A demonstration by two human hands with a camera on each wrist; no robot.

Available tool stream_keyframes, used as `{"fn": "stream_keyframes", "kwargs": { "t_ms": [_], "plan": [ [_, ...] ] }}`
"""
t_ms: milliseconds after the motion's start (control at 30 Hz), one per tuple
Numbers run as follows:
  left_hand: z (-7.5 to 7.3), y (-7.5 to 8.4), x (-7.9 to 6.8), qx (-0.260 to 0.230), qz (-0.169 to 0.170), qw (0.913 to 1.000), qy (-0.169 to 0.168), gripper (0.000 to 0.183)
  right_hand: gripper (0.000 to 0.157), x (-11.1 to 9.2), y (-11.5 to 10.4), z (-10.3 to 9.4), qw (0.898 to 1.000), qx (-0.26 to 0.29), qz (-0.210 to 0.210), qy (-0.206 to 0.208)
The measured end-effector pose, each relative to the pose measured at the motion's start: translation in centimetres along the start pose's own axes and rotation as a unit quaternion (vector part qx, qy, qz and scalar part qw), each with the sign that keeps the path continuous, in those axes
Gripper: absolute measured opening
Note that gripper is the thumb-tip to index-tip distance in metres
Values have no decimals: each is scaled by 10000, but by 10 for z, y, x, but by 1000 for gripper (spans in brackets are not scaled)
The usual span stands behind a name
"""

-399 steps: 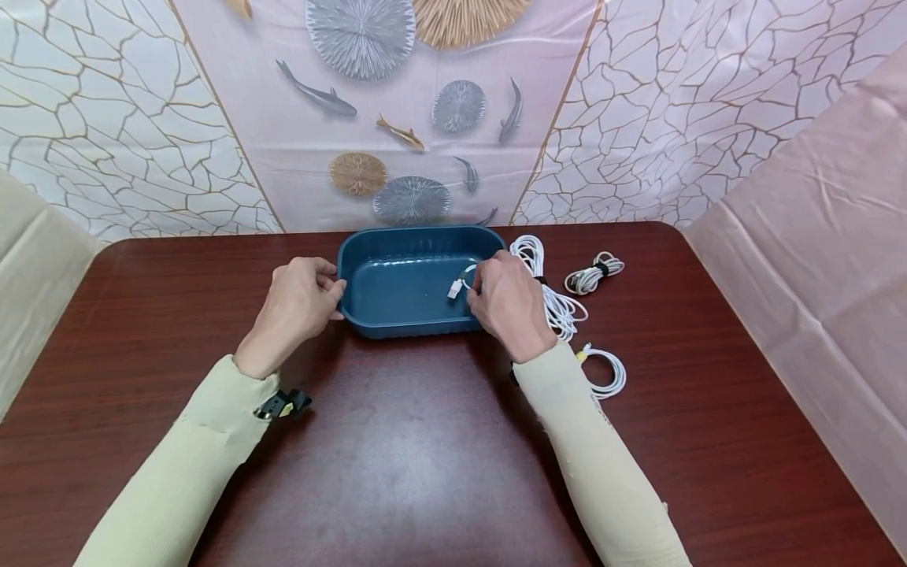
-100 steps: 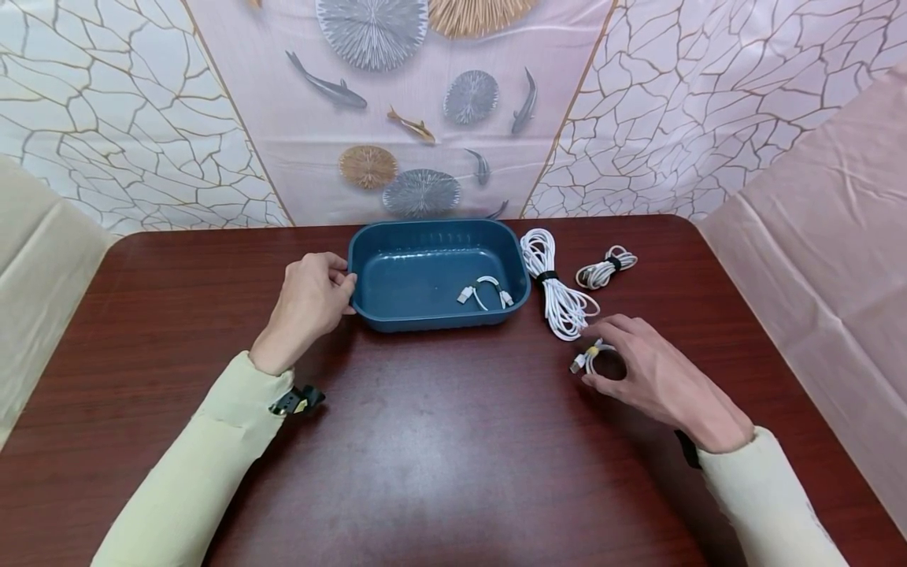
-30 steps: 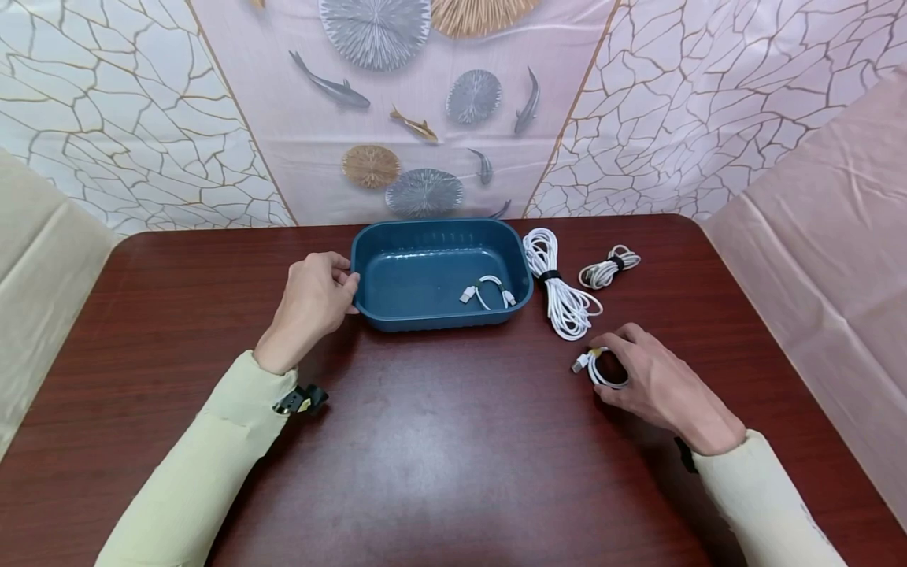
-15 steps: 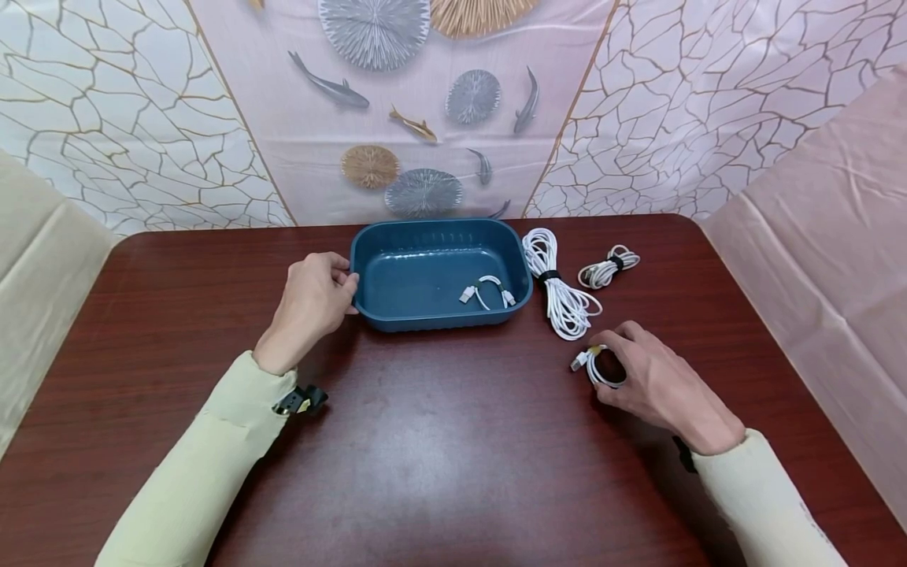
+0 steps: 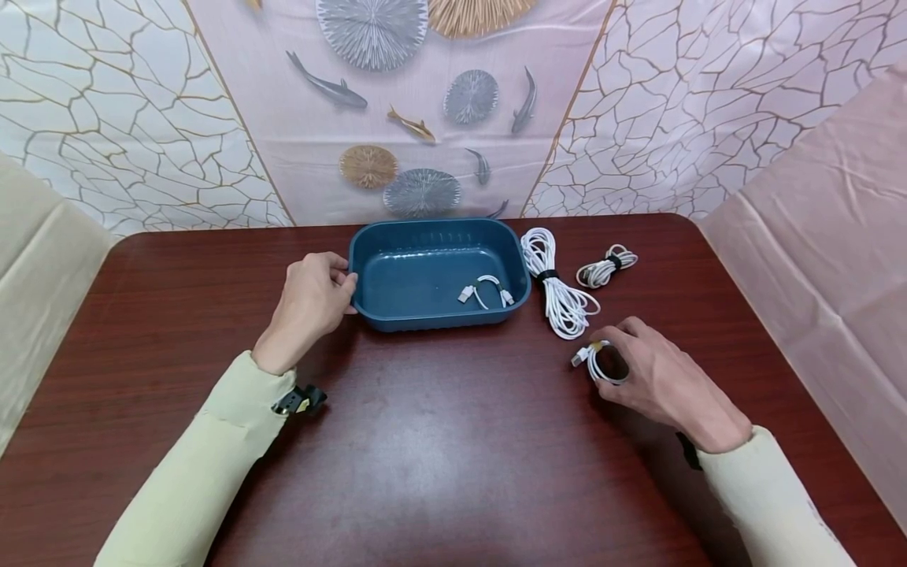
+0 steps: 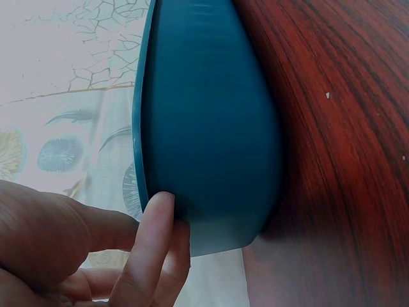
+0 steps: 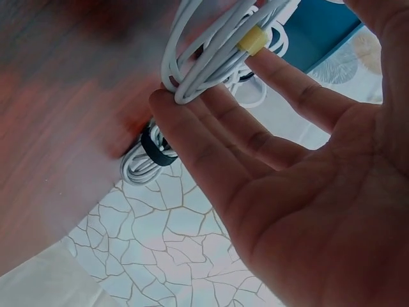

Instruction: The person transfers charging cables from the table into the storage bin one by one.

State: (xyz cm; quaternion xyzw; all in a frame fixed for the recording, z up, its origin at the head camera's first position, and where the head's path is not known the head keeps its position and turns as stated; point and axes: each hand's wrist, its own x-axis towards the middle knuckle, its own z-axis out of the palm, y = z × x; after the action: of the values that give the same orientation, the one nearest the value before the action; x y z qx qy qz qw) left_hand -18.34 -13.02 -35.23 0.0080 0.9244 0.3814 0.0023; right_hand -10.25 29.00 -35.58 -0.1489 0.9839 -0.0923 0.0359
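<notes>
Yellow-banded cable, lying loose on the table thirteen seconds earlier, was now within the grasp of the right hand, its coil pinched between thumb and fingertips to the right of the blue tray and well apart from it. Over that span the short cable had left the right hand and come to lie inside the tray, so one piece seemed placed and a second taken up. In the last half second almost nothing shifted. The left hand gripped the tray's left end between thumb and fingers. The far side of the coil was hidden by the right hand, its thumb was cut off in the right wrist view, and whether the coil touched the table was hard to tell.
</notes>
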Motion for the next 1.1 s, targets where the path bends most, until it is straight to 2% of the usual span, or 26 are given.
{"fn": "stream_keyframes", "kwargs": {
  "t_ms": [300,1100],
  "plan": [
    [0,0,0,-41,-11,10000,0,31,49,2,-3,-8,9996,-52,178,-232],
    [1,1,-1,-58,-32,10000,-14,31,48,9,-9,-23,9996,-267,-55,-58]
  ]
}}
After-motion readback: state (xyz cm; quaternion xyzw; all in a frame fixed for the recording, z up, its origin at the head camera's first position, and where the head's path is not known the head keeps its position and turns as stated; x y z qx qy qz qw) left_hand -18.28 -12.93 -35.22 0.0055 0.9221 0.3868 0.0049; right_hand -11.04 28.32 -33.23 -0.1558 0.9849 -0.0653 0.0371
